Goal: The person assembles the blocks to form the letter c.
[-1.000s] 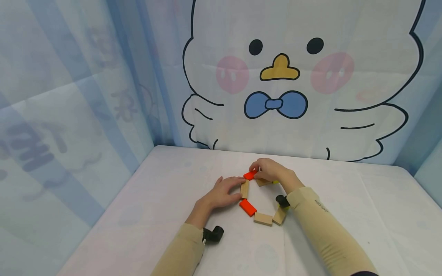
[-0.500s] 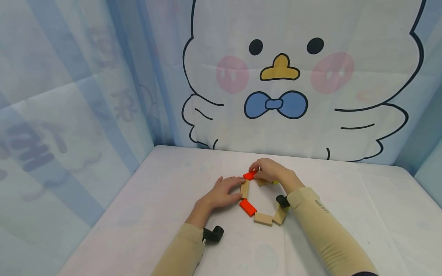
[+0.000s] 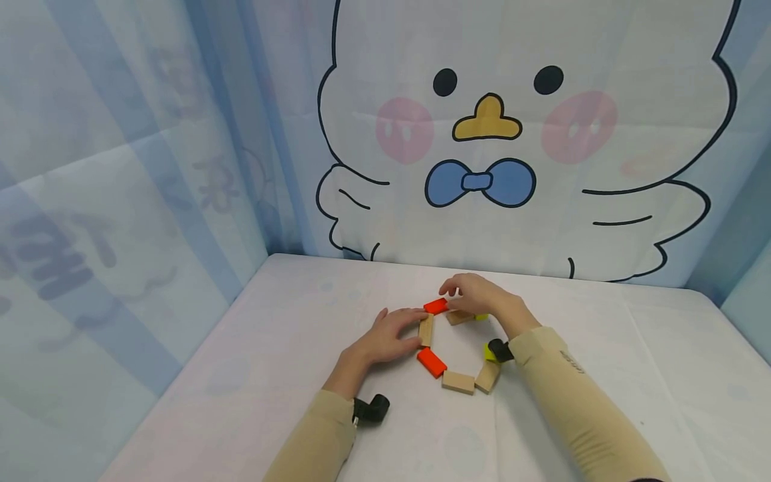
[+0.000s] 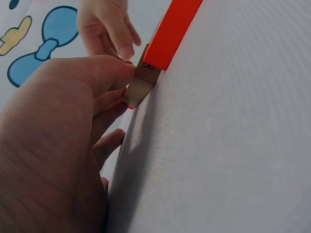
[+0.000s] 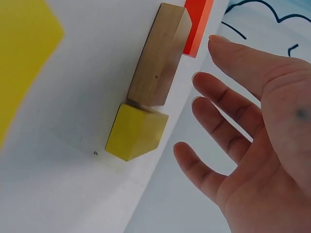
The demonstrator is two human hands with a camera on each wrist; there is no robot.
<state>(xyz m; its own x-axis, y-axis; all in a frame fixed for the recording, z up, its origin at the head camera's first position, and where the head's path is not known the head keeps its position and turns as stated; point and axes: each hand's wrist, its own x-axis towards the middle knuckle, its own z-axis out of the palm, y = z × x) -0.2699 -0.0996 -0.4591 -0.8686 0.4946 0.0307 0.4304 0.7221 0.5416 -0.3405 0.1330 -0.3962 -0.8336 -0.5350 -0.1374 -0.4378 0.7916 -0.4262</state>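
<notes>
A ring of wooden and coloured blocks lies on the table. My left hand (image 3: pixel 385 336) grips a plain wooden block (image 3: pixel 425 331) on the ring's left side, thumb at its near end and fingertips at its far end. In the left wrist view, that thumb lies against the wooden block (image 4: pixel 142 80). My right hand (image 3: pixel 478 294) is just behind the far red block (image 3: pixel 436 306). The right wrist view shows the right hand (image 5: pixel 252 121) with spread, slightly bent fingers and nothing in them, apart from the wooden block (image 5: pixel 158 56) and yellow block (image 5: pixel 136 131).
A near red block (image 3: pixel 432 362), two wooden blocks, one of them a front block (image 3: pixel 458 382), and a yellow block (image 3: pixel 490 353) form the ring's near side. The white tabletop (image 3: pixel 271 348) meets a printed curtain (image 3: pixel 482 227) at the back.
My right fingers have let go of the far red block and lifted slightly back and to the right. More of the near yellow block shows. The left hand has stayed put.
</notes>
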